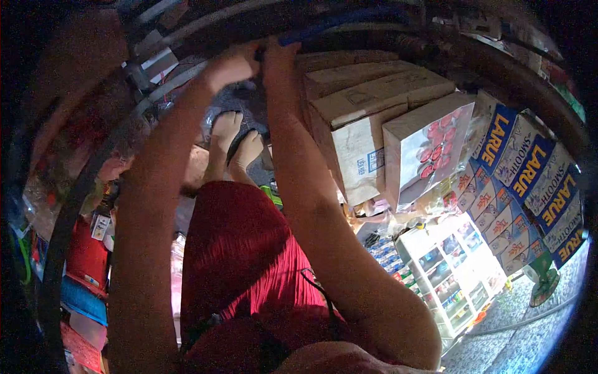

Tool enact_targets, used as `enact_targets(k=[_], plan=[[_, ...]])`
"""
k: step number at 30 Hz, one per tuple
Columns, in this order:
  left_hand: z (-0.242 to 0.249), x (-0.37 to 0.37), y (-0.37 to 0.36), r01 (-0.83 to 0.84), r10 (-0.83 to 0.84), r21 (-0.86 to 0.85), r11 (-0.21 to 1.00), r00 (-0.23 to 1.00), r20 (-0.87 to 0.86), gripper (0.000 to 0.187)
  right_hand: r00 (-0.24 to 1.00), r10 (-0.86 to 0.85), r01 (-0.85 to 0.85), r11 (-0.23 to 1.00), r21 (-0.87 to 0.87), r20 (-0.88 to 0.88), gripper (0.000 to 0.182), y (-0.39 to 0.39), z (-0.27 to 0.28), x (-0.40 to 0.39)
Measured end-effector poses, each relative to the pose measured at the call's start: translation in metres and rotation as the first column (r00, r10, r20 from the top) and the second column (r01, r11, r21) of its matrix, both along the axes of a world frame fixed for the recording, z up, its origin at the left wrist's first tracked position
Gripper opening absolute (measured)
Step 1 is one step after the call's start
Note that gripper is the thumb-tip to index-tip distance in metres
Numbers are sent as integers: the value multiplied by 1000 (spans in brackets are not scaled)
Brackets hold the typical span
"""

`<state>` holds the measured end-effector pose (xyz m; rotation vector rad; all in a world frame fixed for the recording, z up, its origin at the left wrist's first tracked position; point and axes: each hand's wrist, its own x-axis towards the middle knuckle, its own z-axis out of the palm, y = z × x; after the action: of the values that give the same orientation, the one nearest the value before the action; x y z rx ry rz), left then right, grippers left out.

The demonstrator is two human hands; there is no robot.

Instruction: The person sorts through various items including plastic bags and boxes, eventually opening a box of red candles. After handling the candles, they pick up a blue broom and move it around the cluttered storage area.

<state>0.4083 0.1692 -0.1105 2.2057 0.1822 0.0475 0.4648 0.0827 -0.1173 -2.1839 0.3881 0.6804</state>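
Observation:
Both arms stretch forward to the dark top of the head view, and my hands are close together there. My left hand [233, 67] is closed, its fingertips turned toward the other hand; whatever it grips is lost in shadow. Just to its right, my right hand [280, 55] has its fingers curled in at a dark spot, beside a blue strip [293, 39]. What it holds, if anything, I cannot make out. Large cardboard boxes [374, 93] stand right beside my right forearm. Below the hands, my bare feet [237, 134] show on a dark floor.
On the right are a box with red round pictures [430, 146], stacked LARUE cartons [526, 168] and Tiger cartons [498, 218]. A white drawer unit [445, 274] stands lower right. A curved dark rail [81, 168] and a red container [88, 255] are on the left.

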Motion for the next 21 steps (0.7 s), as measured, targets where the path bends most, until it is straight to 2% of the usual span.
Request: enact_targets(k=[2,3,5,6,8,10,12,14,16,17,18,20,21], plan=[[-2,-3,26,97,-83,-92,991,986,142,32,994,-36,22,991,133,103,55,7,-5,-1],[4,-5,40,33,-226,-529,848,925,-306,34,994,-24,8,990,138,111,55,10,2,0],[13,-9,38,-233,-334,-638,734,694,-638,37,989,145,-144,989,-29,23,58,13,15,-2],[21,-7,32,-239,-319,-634,735,703,-635,37,987,160,-159,987,-23,31,58,13,10,4],[30,0,19,-195,-137,-479,856,808,-574,46,985,170,-169,985,-26,25,58,4,-2,16],[-56,-1,2,-5,-72,-328,945,972,-222,48,988,153,-153,988,0,27,58,-6,-13,26],[-55,14,-5,-4,48,104,995,904,-425,45,989,136,-138,990,30,66,58,-13,-32,28],[-29,18,-14,-81,113,95,992,909,-401,45,987,93,-109,987,117,134,58,-15,-59,28],[-32,9,-12,-155,175,83,984,905,-387,45,978,46,-104,953,285,203,58,-13,-82,28],[-51,1,-15,-104,95,-1,995,920,-381,43,975,57,-126,938,322,216,58,-14,-84,25],[-63,-8,-18,-51,15,-88,995,930,-368,40,969,197,-225,952,209,149,62,-13,-61,16],[-29,-46,-20,-157,51,-188,970,881,-470,38,911,411,-411,911,9,38,73,-12,-24,-8],[-22,-73,-26,-149,87,-114,982,899,-429,36,876,482,-480,873,-82,-4,79,-12,-12,-23]])
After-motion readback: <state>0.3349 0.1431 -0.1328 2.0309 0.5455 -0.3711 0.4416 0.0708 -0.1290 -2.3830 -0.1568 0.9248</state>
